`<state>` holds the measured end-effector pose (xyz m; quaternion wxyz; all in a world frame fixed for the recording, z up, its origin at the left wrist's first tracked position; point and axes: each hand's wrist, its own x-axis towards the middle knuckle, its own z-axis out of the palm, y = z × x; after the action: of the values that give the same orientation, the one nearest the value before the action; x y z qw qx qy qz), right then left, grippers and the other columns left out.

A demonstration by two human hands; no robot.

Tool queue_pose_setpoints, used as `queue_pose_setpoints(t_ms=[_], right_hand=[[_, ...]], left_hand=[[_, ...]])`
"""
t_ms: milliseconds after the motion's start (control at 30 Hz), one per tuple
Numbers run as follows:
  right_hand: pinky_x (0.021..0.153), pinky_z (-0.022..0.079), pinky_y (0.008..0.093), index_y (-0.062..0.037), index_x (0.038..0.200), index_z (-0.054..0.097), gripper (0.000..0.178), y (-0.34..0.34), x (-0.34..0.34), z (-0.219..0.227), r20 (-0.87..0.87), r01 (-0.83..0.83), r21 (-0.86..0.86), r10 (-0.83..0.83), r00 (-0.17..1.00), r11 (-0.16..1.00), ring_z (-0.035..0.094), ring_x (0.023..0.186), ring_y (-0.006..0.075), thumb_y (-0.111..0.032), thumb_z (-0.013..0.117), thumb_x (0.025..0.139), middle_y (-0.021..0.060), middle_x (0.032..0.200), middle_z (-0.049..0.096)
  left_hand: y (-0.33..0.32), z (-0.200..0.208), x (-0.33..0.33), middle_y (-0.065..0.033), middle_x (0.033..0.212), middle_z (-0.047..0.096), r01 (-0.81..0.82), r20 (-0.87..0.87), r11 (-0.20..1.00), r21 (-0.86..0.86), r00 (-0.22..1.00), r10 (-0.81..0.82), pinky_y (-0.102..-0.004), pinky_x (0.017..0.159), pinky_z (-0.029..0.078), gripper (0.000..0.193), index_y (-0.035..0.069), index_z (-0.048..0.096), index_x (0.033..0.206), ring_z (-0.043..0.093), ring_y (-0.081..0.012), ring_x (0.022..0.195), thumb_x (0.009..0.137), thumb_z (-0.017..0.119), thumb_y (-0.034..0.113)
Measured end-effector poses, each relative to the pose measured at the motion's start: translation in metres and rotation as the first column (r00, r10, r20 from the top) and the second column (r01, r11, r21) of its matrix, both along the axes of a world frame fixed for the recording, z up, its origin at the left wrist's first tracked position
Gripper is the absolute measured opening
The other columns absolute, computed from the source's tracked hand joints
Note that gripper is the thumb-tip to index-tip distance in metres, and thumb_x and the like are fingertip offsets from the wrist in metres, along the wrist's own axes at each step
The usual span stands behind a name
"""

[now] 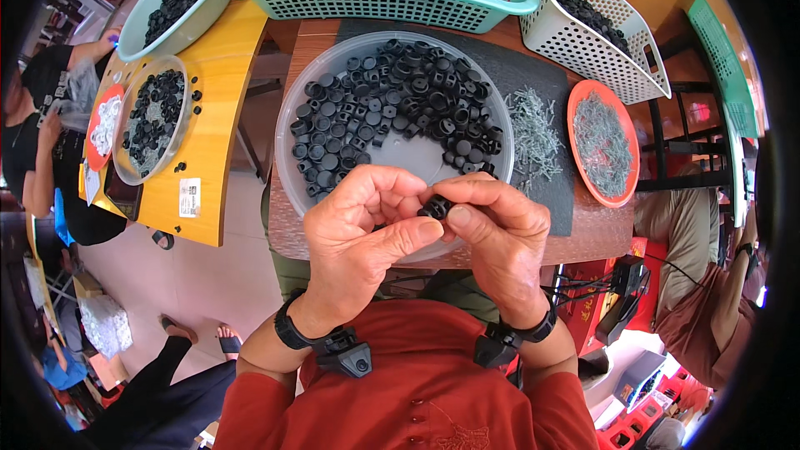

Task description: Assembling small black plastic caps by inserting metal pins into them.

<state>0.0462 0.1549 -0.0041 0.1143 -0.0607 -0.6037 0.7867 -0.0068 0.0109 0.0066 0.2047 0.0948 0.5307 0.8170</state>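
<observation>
Near the front rim of a wide clear bowl (286,142), my two hands meet over a small round black plastic part (436,207) with slots in its side. Thumb and fingers of my left hand (354,229) pinch it from the left, while my right hand (504,229) grips its right side between thumb and forefinger. A bit of dark material shows under the curled left fingers, too hidden to name. Many loose black caps and slotted black pieces (417,87) fill the bowl, with a bare patch of its bottom showing near my fingers.
Loose silvery screws (535,133) lie on a dark mat right of the bowl, beside an orange plate (575,121) of screws. Behind stand a green basket (375,7) and a white basket (617,67) of black parts. A person (50,117) sits by the yellow table (212,175).
</observation>
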Motion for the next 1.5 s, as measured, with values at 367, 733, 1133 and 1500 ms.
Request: queue_pose_setpoints(t_ms=[367,733,1133,1500], right_hand=[[0.065,0.048,0.0195,0.0009,0.097,0.064,0.018,0.000,0.002,0.001,0.029,0.036,-0.077,-0.033,0.999,0.996,0.056,0.074,0.0066,0.007,0.062,0.080,0.0058,0.094,0.064],[0.063,0.046,0.0188,-0.0006,0.097,0.064,0.018,0.000,0.004,0.000,0.118,0.040,-0.190,-0.017,0.993,0.981,0.055,0.071,0.0053,0.007,0.063,0.080,0.0019,0.086,0.063],[0.064,0.047,0.0197,-0.0001,0.095,0.064,0.018,-0.004,0.002,-0.001,0.039,0.050,-0.165,-0.045,0.998,0.985,0.056,0.077,0.0073,0.008,0.063,0.079,0.0057,0.094,0.062],[0.061,0.048,0.0194,-0.0003,0.092,0.064,0.015,-0.002,0.002,-0.003,0.101,0.062,-0.256,-0.037,0.994,0.965,0.057,0.071,0.0069,0.005,0.066,0.078,0.0049,0.089,0.063]], left_hand=[[0.001,-0.003,0.000,-0.0011,0.080,0.057,0.000,-0.109,0.989,-0.151,0.994,-0.017,-0.0188,0.064,0.045,0.032,-0.001,0.059,0.099,0.053,-0.0065,0.071,0.071,0.073,-0.004],[-0.001,-0.004,-0.001,-0.0013,0.083,0.059,0.032,-0.110,0.981,-0.190,0.992,-0.054,-0.0193,0.068,0.047,0.031,-0.001,0.060,0.100,0.055,-0.0063,0.075,0.072,0.073,-0.003],[-0.002,-0.011,0.000,-0.0011,0.085,0.060,0.042,-0.136,0.990,-0.134,0.989,-0.061,-0.0196,0.069,0.048,0.029,0.000,0.061,0.102,0.056,-0.0057,0.078,0.075,0.071,-0.002],[-0.001,-0.004,-0.004,-0.0019,0.084,0.058,0.073,-0.087,0.977,-0.202,0.992,-0.092,-0.0189,0.066,0.046,0.034,-0.004,0.061,0.104,0.055,-0.0071,0.075,0.071,0.072,-0.006]])
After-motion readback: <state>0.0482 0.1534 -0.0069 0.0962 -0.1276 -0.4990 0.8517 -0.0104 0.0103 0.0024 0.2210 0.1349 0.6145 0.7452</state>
